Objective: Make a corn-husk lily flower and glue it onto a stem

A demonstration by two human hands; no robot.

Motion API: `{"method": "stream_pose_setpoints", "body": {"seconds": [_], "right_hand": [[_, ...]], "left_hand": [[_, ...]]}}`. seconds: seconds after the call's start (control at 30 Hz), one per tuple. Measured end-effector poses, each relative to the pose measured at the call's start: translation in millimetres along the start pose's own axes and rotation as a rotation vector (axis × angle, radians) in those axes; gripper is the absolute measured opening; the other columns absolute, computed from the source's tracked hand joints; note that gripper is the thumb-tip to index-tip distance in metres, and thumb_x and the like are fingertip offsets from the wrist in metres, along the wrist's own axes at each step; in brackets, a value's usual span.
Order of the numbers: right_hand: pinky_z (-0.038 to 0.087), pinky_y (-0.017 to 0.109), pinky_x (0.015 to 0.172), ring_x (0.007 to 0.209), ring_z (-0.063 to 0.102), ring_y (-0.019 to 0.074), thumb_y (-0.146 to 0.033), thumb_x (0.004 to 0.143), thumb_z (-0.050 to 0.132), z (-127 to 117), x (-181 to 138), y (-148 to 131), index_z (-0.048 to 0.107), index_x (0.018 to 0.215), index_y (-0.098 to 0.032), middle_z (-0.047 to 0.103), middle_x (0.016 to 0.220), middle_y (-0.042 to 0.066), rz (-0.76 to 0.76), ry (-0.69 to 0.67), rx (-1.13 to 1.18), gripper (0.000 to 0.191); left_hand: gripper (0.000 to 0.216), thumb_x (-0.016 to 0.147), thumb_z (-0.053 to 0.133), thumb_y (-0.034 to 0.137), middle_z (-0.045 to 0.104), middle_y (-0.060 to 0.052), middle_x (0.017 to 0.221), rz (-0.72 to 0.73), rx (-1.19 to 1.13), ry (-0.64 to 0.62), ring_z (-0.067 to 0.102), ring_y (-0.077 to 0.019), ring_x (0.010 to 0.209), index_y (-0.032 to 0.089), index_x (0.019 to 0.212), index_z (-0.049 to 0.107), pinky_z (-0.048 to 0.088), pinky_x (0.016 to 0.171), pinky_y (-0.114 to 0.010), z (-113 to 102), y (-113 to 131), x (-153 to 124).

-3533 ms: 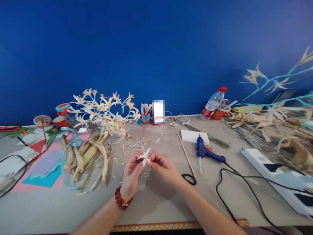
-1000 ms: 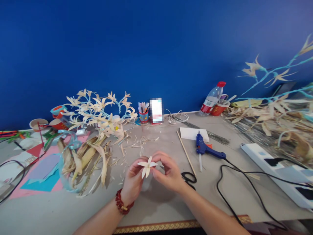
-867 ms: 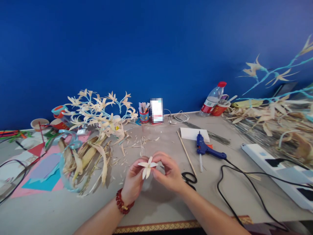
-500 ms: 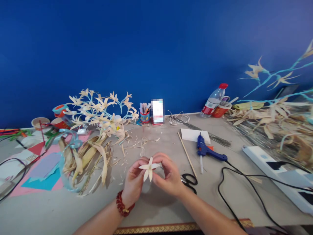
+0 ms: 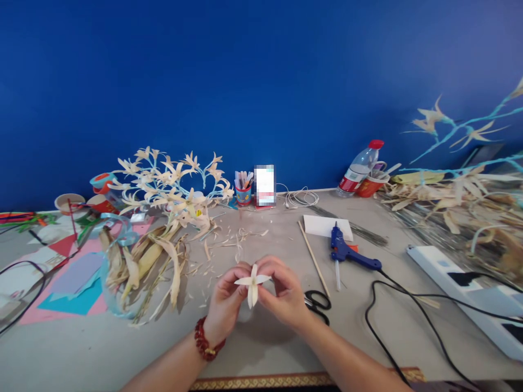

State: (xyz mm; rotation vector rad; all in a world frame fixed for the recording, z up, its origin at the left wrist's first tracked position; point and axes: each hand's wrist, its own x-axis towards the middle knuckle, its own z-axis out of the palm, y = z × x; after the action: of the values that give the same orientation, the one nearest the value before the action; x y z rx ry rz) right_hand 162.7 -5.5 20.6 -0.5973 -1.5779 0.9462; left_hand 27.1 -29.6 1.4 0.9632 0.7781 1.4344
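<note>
A small pale corn-husk flower [image 5: 253, 283] with pointed petals faces me, held above the table between both hands. My left hand [image 5: 227, 294], a red bead bracelet [image 5: 207, 340] on its wrist, pinches the flower from the left. From the other side my right hand [image 5: 283, 291] grips it with thumb and bent fingers. The flower's back and some fingertips are hidden. Black-handled scissors [image 5: 317, 306] lie beside my right hand, their blades partly covered. Further right are a thin wooden stick [image 5: 314, 256] and a blue hot glue gun [image 5: 347, 251] with a glue stick in it.
Dried corn husks [image 5: 147, 264] and a bunch of finished husk flowers [image 5: 171, 182] occupy the left. A white power strip [image 5: 461, 299] with black cables is at right, near more husks [image 5: 490, 196]. A bottle [image 5: 359, 169] and a phone-like screen [image 5: 265, 185] stand against the blue wall.
The flower has turned slightly in my fingers; its lower petals now sit close together, where before they were spread apart. Both hands keep their hold. The view has shifted a little.
</note>
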Motion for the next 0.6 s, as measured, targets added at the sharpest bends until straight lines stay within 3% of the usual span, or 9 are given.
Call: {"method": "stream_pose_setpoints", "body": {"seconds": [0.23,0.6], "right_hand": [[0.046,0.032,0.071,0.076,0.058,0.0182,-0.015,0.076,0.063,0.6,-0.2,-1.1,0.058,0.078,-0.022,0.061,0.079,0.003,-0.009,0.004,-0.006,0.009],[0.046,0.033,0.073,0.077,0.057,0.0194,-0.029,0.08,0.064,-5.3,2.6,0.0,0.061,0.089,-0.023,0.062,0.083,0.004,0.06,-0.08,-0.039,0.012]], "left_hand": [[0.011,0.078,0.068,0.027,0.055,-0.003,0.077,0.036,0.03,-0.025,0.05,-0.0158,0.074,0.018,0.072,0.065,0.04,0.07,-0.027,0.5,0.7,-1.7],[0.013,0.072,0.074,0.029,0.059,-0.003,0.08,-0.051,-0.034,0.041,0.053,-0.0152,0.073,0.018,0.074,0.067,0.042,0.068,-0.026,-1.4,-1.6,-1.9]]}}
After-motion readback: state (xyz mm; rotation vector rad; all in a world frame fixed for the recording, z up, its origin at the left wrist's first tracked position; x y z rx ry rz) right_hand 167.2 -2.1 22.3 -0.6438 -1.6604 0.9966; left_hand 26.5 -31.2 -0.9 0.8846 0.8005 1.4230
